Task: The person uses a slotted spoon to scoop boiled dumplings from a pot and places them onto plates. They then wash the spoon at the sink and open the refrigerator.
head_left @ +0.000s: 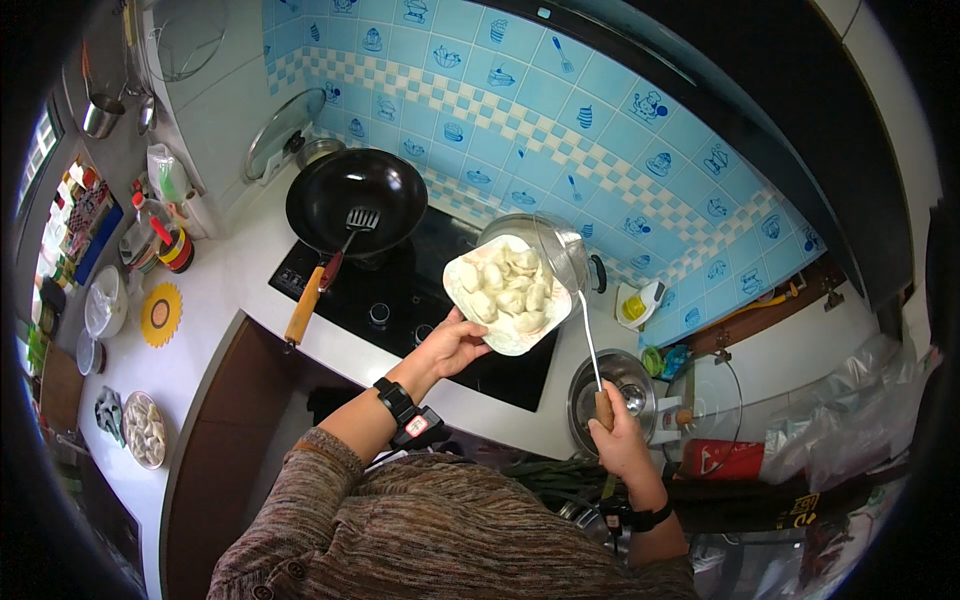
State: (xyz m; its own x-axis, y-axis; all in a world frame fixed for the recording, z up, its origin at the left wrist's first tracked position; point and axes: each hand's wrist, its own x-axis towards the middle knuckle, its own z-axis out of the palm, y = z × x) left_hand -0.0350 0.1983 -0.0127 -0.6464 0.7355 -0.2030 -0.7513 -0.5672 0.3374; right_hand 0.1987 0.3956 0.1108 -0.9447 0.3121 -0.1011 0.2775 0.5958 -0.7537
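My left hand [455,346] grips the near-left edge of a pale plate [508,343] heaped with white dumplings [508,284], holding it tilted above the right side of the stove. In my right hand [622,445] is the wooden handle of a wire-mesh strainer [563,255]. Its long metal shank runs up past the plate, and its mesh basket is at the pot [508,228] on the back right of the stove. The plate covers much of that pot, so its contents are hidden.
A black wok [345,190] with a slotted spatula [362,218] sits on the left of the black stove [510,378]. Right of the stove is a metal bowl [578,405]. Another plate of dumplings [145,430] rests on the left counter near a yellow flower-shaped mat [161,318].
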